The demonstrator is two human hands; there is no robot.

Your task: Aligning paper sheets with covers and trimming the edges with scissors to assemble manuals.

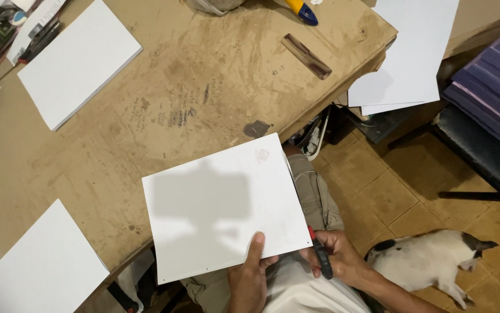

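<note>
Item in hand: one white sheet stack point(224, 206), squarish, resting half on the near edge of the bench point(203, 87) and half over my lap, its bottom edge hanging free toward me. Left hand point(249, 278): thumb pressed on top of the stack near the bottom edge, fingers hidden beneath, so I read it as pinching the stack. Right hand point(340, 259): closed round a red-and-black pen point(320, 253) just beside the stack's lower right corner, tip end up toward that corner. Orientation: the stack sits turned a little counter-clockwise; its slightly longer axis runs from lower left to upper right, the far right corner pointing at the bench's front edge. Step, as I judge it: the stack is being steadied for marking or checking along the right-hand edge; the pen is not yet on the paper. Next move, by my reckoning, calls for the left hand to keep the overhanging part flat and the pen tip to be brought onto the sheet without shifting it. Also present: another white stack point(79, 61) far left, a third point(35, 272) near left, a brown comb point(307, 56), loose sheets point(409, 55) right, purple folders point(493, 81), a white-and-black cat point(430, 264) on the tiled floor point(395, 191).
</note>
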